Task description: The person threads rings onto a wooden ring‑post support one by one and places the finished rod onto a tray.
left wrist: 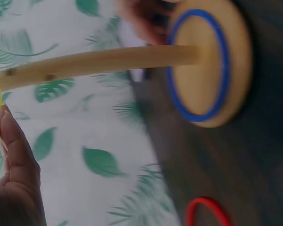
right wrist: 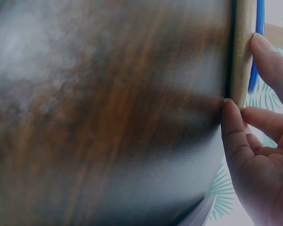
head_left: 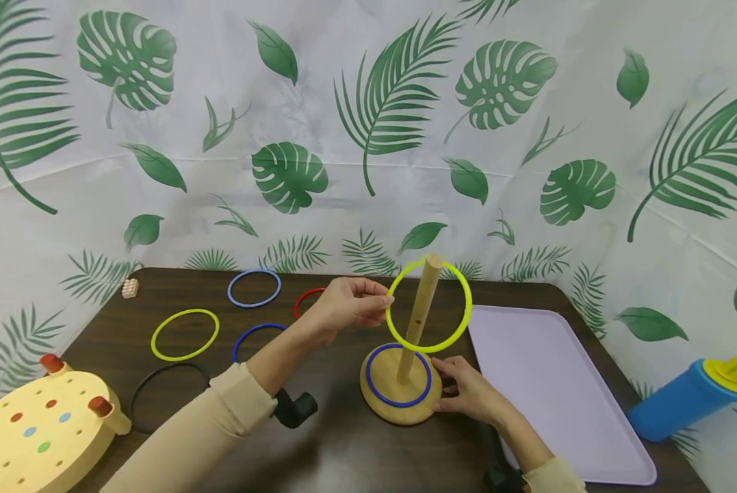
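Thumb and fingers of my left hand (head_left: 351, 305) pinch a yellow ring (head_left: 469, 301), which is tilted up at the top of a wooden peg (head_left: 422, 301). Whether the peg's tip is inside the ring, I cannot tell. The peg leans a little in the head view and rises from a round wooden base (head_left: 377, 404). A blue ring (head_left: 370, 383) lies on that base around the peg. My right hand (head_left: 473, 394) holds the base's right rim; in the right wrist view, its fingertips (right wrist: 230, 110) touch the rim's edge.
On the dark table's left lie another yellow ring (head_left: 154, 342), a light blue ring (head_left: 229, 291), a dark blue ring (head_left: 235, 349), a red ring (head_left: 297, 305) and a black ring (head_left: 135, 394). A pegboard (head_left: 66, 411) stands front left; a lilac tray (head_left: 547, 383) and a blue cylinder (head_left: 682, 400) stand right.
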`<state>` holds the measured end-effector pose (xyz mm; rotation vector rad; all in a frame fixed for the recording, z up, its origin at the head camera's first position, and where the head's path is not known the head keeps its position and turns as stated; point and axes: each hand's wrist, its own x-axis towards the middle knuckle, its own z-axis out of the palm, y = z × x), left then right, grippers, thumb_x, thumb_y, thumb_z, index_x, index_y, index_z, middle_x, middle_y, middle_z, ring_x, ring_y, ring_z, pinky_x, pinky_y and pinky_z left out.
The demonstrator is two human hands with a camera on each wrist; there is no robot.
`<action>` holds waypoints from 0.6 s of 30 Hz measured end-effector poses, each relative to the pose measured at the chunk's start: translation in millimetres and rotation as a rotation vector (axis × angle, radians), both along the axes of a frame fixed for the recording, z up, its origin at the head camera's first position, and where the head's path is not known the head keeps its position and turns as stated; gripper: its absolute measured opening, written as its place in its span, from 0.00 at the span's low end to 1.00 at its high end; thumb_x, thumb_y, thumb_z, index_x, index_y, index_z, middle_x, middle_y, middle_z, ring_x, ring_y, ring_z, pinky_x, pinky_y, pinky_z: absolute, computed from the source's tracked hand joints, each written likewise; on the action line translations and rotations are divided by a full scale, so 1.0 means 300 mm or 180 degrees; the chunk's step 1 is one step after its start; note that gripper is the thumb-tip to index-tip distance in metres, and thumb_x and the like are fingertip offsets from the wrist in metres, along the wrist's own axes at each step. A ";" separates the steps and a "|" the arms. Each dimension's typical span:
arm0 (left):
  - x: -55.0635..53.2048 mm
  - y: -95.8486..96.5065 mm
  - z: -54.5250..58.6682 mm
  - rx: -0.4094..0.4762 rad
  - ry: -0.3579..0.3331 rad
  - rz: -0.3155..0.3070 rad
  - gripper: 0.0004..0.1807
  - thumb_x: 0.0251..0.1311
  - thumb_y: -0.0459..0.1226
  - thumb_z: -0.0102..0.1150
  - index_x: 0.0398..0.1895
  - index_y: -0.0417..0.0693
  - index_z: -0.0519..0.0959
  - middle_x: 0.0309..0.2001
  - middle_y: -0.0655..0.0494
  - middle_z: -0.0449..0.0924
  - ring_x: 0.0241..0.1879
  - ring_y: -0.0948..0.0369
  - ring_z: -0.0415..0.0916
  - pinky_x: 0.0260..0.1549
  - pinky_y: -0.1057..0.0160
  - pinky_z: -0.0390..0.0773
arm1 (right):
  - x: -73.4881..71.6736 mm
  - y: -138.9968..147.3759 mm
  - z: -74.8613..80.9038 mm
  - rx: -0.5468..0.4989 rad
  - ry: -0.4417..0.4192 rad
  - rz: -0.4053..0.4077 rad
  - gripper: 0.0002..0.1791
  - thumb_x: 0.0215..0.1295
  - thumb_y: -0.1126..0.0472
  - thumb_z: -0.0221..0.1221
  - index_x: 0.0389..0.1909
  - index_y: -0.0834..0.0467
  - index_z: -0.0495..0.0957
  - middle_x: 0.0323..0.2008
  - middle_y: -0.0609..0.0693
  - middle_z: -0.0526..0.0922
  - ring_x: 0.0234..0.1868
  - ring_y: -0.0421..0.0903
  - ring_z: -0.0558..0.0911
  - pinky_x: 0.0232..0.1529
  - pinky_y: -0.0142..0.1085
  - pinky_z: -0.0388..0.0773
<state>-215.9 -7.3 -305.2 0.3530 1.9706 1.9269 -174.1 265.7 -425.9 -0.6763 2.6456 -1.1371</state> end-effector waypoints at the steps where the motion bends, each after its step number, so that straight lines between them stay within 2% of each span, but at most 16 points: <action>1: -0.004 0.002 -0.019 -0.0051 -0.0026 0.0022 0.13 0.59 0.35 0.61 0.43 0.34 0.78 0.26 0.56 0.79 0.26 0.63 0.79 0.33 0.63 0.82 | 0.000 0.000 0.000 -0.0006 0.0011 0.0005 0.44 0.49 0.62 0.70 0.63 0.76 0.60 0.51 0.67 0.64 0.52 0.62 0.72 0.46 0.38 0.80; 6: -0.017 0.001 -0.149 -0.0320 -0.0082 0.0066 0.12 0.58 0.34 0.61 0.41 0.33 0.78 0.26 0.55 0.80 0.25 0.65 0.78 0.32 0.63 0.82 | -0.002 0.001 -0.005 0.0023 0.0050 -0.0043 0.38 0.47 0.62 0.71 0.59 0.72 0.68 0.50 0.66 0.66 0.51 0.61 0.73 0.45 0.37 0.80; 11: -0.020 0.001 -0.271 -0.0509 -0.0283 0.0220 0.10 0.57 0.31 0.61 0.39 0.32 0.79 0.23 0.55 0.80 0.22 0.66 0.78 0.30 0.64 0.83 | -0.005 0.000 -0.010 0.0043 0.0093 -0.0069 0.35 0.46 0.63 0.72 0.56 0.71 0.71 0.49 0.66 0.67 0.51 0.60 0.72 0.45 0.35 0.80; 14: -0.020 0.005 -0.317 -0.0581 -0.0381 0.0322 0.08 0.57 0.30 0.60 0.37 0.31 0.80 0.22 0.55 0.79 0.20 0.67 0.77 0.25 0.68 0.81 | -0.005 -0.001 -0.011 0.0037 0.0114 -0.0057 0.34 0.46 0.62 0.72 0.55 0.69 0.72 0.49 0.65 0.67 0.51 0.60 0.72 0.45 0.35 0.80; 18: -0.019 0.007 -0.352 -0.0720 -0.0425 0.0382 0.06 0.55 0.28 0.60 0.34 0.32 0.81 0.19 0.56 0.78 0.17 0.68 0.75 0.22 0.70 0.80 | -0.005 -0.001 -0.013 0.0060 0.0122 -0.0062 0.39 0.46 0.62 0.72 0.59 0.72 0.68 0.49 0.66 0.67 0.51 0.59 0.73 0.45 0.35 0.80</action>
